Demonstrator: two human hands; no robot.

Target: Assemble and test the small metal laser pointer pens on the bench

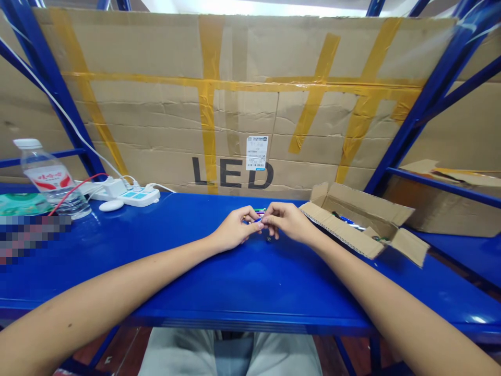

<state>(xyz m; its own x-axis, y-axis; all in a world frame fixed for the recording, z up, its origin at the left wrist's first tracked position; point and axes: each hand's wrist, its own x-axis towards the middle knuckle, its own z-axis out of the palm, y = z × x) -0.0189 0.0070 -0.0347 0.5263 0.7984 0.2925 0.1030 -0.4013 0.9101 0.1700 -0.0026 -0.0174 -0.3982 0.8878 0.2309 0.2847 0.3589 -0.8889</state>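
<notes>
My left hand point(234, 228) and my right hand point(288, 222) meet over the middle of the blue table point(235, 292). Between their fingertips is a small bundle of slim, shiny coloured pieces point(259, 213), with green, purple and blue showing. What kind of pieces they are is too small to tell. The left fingers are closed around the bundle, mostly covering it. Thumb and forefinger of my right hand pinch at its right end. A tiny dark piece point(268, 239) is just below the right fingers, apparently on the table.
An open cardboard box point(352, 235) on the right holds blue and dark small items. To the left are a water bottle point(52, 177), a white power strip point(141, 196) with plugs and a white oval object point(111, 206). A large taped carton point(156, 130) stands behind, between blue rack posts.
</notes>
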